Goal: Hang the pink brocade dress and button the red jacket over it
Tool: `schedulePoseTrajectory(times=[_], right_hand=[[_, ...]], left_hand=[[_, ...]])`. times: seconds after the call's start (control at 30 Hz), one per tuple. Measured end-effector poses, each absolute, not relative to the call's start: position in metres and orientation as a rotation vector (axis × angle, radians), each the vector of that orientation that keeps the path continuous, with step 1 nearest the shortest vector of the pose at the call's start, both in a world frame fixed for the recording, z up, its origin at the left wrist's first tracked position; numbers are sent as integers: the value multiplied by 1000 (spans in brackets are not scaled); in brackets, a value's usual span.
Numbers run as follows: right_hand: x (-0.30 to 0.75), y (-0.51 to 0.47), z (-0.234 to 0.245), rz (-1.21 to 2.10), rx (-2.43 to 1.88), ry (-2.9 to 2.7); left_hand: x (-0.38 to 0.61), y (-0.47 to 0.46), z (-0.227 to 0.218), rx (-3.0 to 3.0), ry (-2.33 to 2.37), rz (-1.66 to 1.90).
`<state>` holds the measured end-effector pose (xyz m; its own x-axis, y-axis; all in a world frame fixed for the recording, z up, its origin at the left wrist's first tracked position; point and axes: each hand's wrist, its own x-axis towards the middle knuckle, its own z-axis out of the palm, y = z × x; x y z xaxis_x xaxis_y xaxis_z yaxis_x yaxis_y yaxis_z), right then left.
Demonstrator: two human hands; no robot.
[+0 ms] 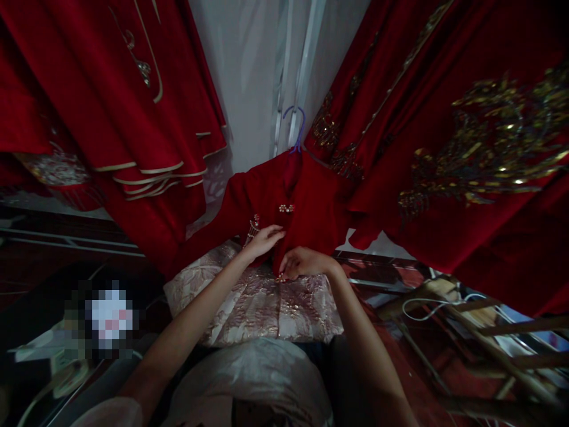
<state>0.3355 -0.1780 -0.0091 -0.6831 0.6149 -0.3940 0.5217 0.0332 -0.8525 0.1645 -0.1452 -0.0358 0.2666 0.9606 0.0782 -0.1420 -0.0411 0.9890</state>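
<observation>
A red jacket (pixel 320 207) hangs in front of me on a purple hanger (pixel 297 127). A beaded clasp (pixel 287 208) sits at its upper chest, and a beaded tassel ornament (pixel 253 228) is beside my left wrist. My left hand (pixel 268 238) rests on the jacket front with its fingers stretched toward the middle. Curled at the jacket's lower front edge, my right hand (pixel 303 263) pinches the cloth by a small beaded button (pixel 280 278); the fingertips are partly hidden. Below spreads pale brocade fabric (pixel 249 314) with a pinkish pattern.
Red garments with pale piping (pixel 146 118) hang at the left. At the right hangs a red garment with gold sequin embroidery (pixel 489 148). A wooden rack-like frame (pixel 502 356) and a white cable (pixel 413 317) are at lower right. Metal poles (pixel 288 65) stand behind the hanger.
</observation>
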Motion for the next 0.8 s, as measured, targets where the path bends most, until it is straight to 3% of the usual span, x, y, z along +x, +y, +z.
schedulePoseTrajectory(times=[0.3,0.6,0.8], right_hand=[[339,-177,-7,1723,-1200,-2218],[340,-178,-5,1732,-1187,-2193],[336,-178,-5,1671,-1207,-2222]], left_hand=[[201,-120,-1,1414,920,1525],[189,-122,6,1614,1162,1689],[182,-127,14,2247,1018,1454]])
